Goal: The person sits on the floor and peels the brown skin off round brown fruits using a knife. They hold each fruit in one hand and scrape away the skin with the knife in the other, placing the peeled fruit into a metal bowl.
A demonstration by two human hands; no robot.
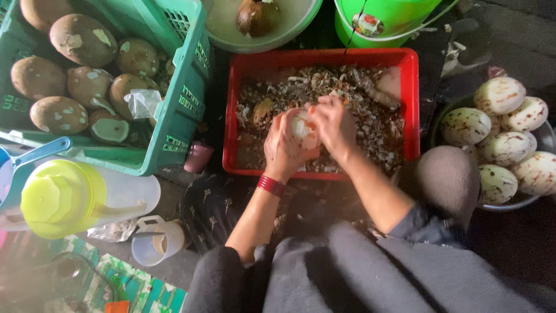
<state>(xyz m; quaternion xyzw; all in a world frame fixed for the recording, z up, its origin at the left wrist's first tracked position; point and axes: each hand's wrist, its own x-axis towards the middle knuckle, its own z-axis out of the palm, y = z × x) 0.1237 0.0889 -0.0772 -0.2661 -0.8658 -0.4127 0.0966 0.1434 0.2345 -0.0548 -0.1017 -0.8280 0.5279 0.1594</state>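
Both my hands meet over a red plastic tray (pixel 410 110) filled with brown and white peel scraps. My left hand (pixel 282 148), with a red band on the wrist, cups a pale round peeled fruit (pixel 302 126) from the left. My right hand (pixel 334 126) closes over the same fruit from the right, fingers curled on its top. Whether either hand also holds a tool is hidden.
A green crate (pixel 185 87) of brown unpeeled fruits stands at the left. A dark bowl (pixel 521 200) of white peeled fruits sits at the right. A pale basin (pixel 289 32) and green bucket (pixel 382 23) stand behind the tray. A yellow-lidded jug (pixel 75 197) and small cup (pixel 156 240) lie front left.
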